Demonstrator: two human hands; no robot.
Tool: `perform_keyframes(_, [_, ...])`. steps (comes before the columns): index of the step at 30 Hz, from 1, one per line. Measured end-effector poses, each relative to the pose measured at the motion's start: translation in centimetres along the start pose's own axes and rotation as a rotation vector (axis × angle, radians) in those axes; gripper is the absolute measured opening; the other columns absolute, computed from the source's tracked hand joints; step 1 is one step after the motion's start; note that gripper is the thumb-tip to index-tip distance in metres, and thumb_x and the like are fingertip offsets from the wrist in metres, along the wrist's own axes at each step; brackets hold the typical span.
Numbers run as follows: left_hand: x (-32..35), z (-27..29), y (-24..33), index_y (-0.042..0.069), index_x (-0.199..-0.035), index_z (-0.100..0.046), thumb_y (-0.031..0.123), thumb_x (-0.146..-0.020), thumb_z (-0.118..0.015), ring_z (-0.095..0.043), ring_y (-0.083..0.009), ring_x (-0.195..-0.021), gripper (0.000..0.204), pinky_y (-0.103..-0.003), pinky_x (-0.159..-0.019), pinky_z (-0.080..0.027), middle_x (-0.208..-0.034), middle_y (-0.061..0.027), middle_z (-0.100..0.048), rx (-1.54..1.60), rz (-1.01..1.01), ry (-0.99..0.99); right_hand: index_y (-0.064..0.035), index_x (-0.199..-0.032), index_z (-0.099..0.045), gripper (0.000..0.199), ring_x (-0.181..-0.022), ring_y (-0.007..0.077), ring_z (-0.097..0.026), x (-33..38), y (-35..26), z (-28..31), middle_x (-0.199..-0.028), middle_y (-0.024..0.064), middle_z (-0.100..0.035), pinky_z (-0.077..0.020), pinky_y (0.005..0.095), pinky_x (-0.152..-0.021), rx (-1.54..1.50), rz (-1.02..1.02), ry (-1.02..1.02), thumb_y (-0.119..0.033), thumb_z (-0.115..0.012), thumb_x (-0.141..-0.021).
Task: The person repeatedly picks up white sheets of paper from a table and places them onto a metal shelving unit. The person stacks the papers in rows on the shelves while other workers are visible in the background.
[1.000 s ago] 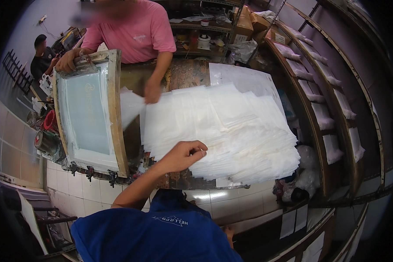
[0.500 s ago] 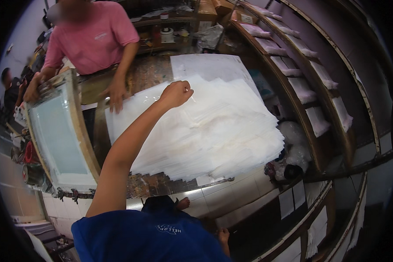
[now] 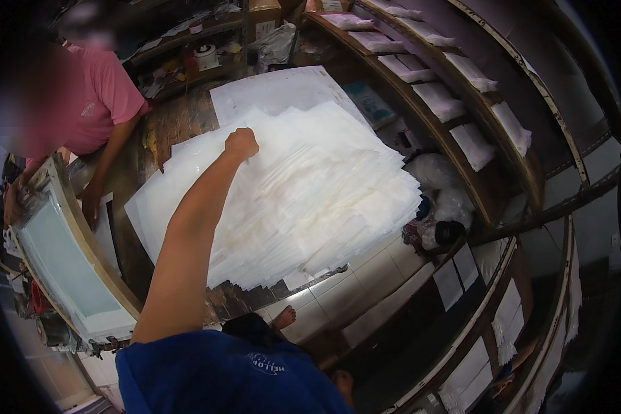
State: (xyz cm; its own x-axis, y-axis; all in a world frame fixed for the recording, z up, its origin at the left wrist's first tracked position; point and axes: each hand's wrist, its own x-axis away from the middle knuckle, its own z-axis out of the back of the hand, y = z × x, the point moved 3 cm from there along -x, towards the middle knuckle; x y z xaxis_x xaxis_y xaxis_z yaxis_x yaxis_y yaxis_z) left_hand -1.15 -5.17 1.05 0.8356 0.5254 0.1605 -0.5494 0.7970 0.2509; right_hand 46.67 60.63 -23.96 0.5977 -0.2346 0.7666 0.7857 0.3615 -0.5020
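My left hand (image 3: 241, 143) reaches out over a broad, fanned stack of thin white sheets (image 3: 324, 200). Its fingers are curled closed near the stack's far left part; what they pinch, if anything, is hidden by the hand. Low beside my blue shirt, part of my right hand (image 3: 343, 383) shows in shadow, its fingers not readable. To the left stands a tilted wooden-framed printing screen (image 3: 72, 262) with pale blue mesh. A co-worker in a pink shirt has one hand (image 3: 11, 207) on the frame and the other (image 3: 91, 203) down by the table beside it.
A larger pale board (image 3: 276, 93) lies beyond the stack. On the right, wooden racks (image 3: 455, 138) hold several white packets. Clear plastic bags (image 3: 438, 179) sit by the table's right side. A stained table edge (image 3: 234, 297) runs in front of me, with white floor tiles (image 3: 345, 297) below.
The view has shifted, so table and racks sit further left. My left hand stays over the stack, its fist turned more downward. The co-worker leans lower toward the screen frame, which sits lower.
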Motion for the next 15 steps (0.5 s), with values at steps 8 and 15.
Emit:
perform_keyframes(8, [16.6, 5.4, 7.3, 0.004, -0.094, -0.060, 0.016, -0.079, -0.058, -0.064, -0.0356, -0.079, 0.020, -0.045, -0.073, -0.051, -0.081, -0.0190, -0.066, 0.240, -0.487, 0.161, -0.0056, -0.122, -0.048, 0.033, -0.070, 0.0103, -0.054, 5.8, -23.8, -3.5, -0.090, 0.0049, -0.058, -0.0455, 0.0247, -0.059, -0.323, 0.457, -0.048, -0.020, -0.056, -0.094])
perform_keyframes(15, [32.1, 3.1, 7.3, 0.007, -0.081, -0.056, 0.011, -0.077, -0.061, -0.058, -0.0305, -0.067, 0.007, -0.043, -0.059, -0.045, -0.073, -0.0109, -0.057, 0.271, -1.030, 0.201, -0.0019, -0.138, -0.037, 0.047, -0.080, 0.0120, -0.059, 18.1, -43.5, -8.2, -0.103, 0.0092, -0.058, -0.0497, 0.0265, -0.067, -0.331, 0.968, -0.324, -0.013, -0.052, -0.095])
